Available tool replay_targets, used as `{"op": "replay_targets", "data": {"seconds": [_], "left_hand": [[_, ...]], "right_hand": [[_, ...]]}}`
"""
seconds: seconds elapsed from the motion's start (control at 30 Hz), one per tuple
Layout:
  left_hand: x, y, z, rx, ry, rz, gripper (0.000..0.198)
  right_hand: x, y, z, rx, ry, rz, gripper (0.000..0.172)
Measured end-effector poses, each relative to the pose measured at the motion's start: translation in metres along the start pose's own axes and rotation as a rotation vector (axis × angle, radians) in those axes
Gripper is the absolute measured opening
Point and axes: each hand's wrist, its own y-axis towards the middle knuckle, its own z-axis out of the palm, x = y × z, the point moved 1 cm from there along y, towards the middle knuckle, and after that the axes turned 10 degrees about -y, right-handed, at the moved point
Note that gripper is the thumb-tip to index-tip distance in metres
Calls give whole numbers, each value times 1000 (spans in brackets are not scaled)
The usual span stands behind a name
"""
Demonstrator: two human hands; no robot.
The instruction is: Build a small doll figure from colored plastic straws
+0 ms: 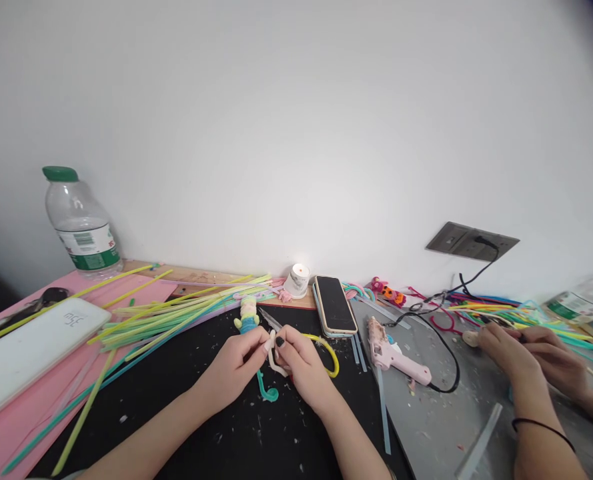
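Over the black mat [236, 427], my left hand [236, 360] and my right hand [301, 363] meet with their fingertips pinched on a bent cream pipe cleaner [272, 360]. Just behind the fingers lies a small figure [249, 313] of fuzzy stems in cream, yellow and blue, partly hidden by my left hand. A teal pipe cleaner [269, 395] with a curled end shows below my hands. Scissors [270, 320] lie under and behind my right hand, with a yellow handle loop [333, 360] to its right.
Pipe cleaners [176, 327], a white power bank [41, 333] and a bottle [83, 233] are at left. Behind stand a paper cup [297, 280] and a phone [336, 305]. A corded pink glue gun [399, 357] lies right, near another person's hands [511, 353] and glue sticks [479, 443].
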Motion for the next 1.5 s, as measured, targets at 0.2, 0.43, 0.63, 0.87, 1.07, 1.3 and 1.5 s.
{"op": "replay_targets", "data": {"seconds": [0.2, 0.43, 0.63, 0.87, 1.07, 1.3, 1.5], "left_hand": [[3, 0, 1, -9, -200, -62, 32], [4, -2, 2, 47, -252, -90, 34], [2, -1, 2, 58, -265, -108, 34], [-7, -2, -1, 91, -193, -108, 34], [-3, 0, -2, 76, -101, -63, 35], [1, 0, -3, 9, -8, -45, 41], [10, 0, -5, -66, -52, -64, 41]], "right_hand": [[-3, 1, -1, -1, 62, 28, 30], [-4, 2, 2, 38, 155, 52, 31], [-3, 2, 3, 12, 93, 59, 28], [-2, 1, 2, -70, -66, 48, 25], [-4, 1, 0, -75, -118, 13, 22], [1, 0, -1, -89, -226, -23, 23], [2, 1, -2, -101, -269, -23, 23]]}}
